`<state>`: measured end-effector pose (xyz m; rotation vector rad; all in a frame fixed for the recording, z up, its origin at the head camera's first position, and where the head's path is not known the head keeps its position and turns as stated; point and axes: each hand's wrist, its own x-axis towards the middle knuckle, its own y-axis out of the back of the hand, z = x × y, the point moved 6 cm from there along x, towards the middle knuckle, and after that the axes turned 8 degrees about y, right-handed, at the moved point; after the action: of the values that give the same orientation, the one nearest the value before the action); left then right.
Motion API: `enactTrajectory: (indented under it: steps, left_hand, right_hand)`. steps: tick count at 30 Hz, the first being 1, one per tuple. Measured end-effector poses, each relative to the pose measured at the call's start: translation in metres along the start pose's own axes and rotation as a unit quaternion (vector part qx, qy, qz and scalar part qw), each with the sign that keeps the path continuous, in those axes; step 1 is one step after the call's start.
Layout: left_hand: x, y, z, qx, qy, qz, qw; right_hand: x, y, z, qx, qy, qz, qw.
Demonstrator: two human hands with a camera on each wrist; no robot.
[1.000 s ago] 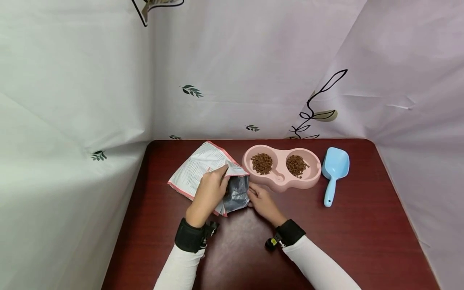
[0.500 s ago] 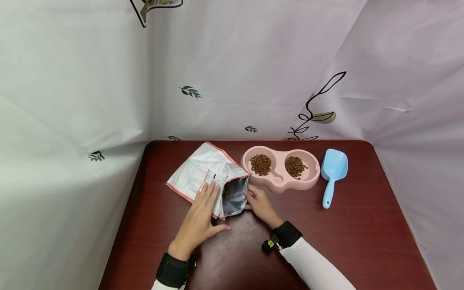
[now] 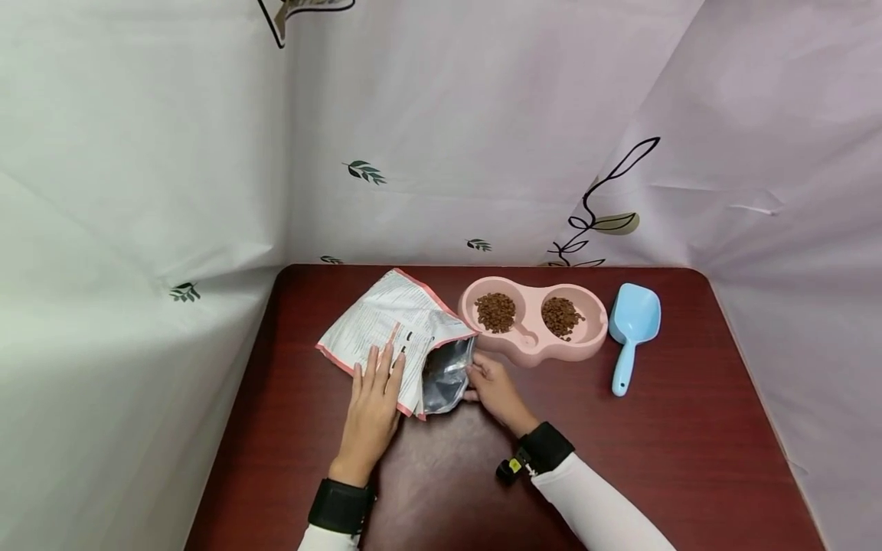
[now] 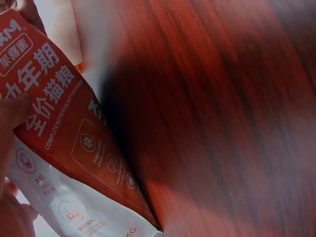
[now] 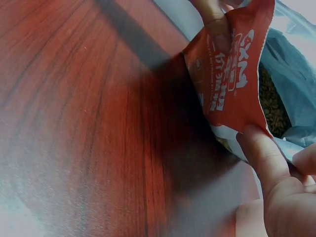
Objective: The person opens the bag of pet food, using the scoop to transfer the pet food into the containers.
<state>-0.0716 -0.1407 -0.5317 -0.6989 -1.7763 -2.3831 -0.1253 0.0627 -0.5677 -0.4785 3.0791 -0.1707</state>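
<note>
A kitten food bag lies on the table, its printed white side up and its silver-lined mouth facing right. Brown kibble shows inside it in the right wrist view. My left hand holds the bag's near edge, fingers extended over the white side. Its thumb lies against the red face, seen in the left wrist view. At the mouth, my right hand pinches the rim between thumb and fingers and keeps the opening spread.
Behind the right hand stands a pink double bowl with kibble in both hollows; the bag's mouth corner reaches its left end. To its right rests a light blue scoop. A pale patterned curtain surrounds the dark red table.
My left hand has left the bag's mouth, come back toward me with fingers spread, and taken hold of the near edge. The right hand stays at the rim.
</note>
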Motion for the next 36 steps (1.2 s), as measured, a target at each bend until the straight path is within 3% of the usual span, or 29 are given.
enactTrajectory:
  steps: [8,14,18,21,25,28,33,36]
  left_hand:
    - [-0.008,0.015,0.014,-0.020,-0.027,0.006,0.9994]
    - [-0.017,0.039,0.031,-0.060,-0.032,0.003,0.9977]
    - [-0.019,0.061,0.036,-0.135,-0.023,0.015,0.9905]
    - [-0.017,0.075,0.036,-0.209,-0.017,0.031,0.9773]
    - [-0.013,0.085,0.030,-0.270,-0.017,0.045,0.9616]
    - [-0.010,0.086,0.023,-0.289,-0.002,0.050,0.9560]
    - [-0.006,0.081,0.009,-0.327,0.037,0.061,0.9424]
    - [-0.003,0.078,0.004,-0.351,0.042,0.071,0.9326]
  right_hand:
    - [-0.022,-0.001,-0.014,0.040,-0.020,0.011,0.9990]
    - [-0.049,-0.001,-0.044,0.015,-0.028,0.014,0.9994]
    - [-0.065,-0.002,-0.073,-0.017,0.007,-0.010,0.9998]
    - [-0.069,0.004,-0.092,-0.046,0.071,-0.017,0.9963]
    - [-0.061,0.021,-0.111,-0.125,0.164,0.028,0.9781]
    - [-0.044,0.024,-0.120,-0.183,0.201,0.035,0.9617]
    - [-0.009,0.003,-0.116,-0.186,0.220,-0.076,0.9546]
    - [0.005,-0.008,-0.109,-0.166,0.217,-0.109,0.9558]
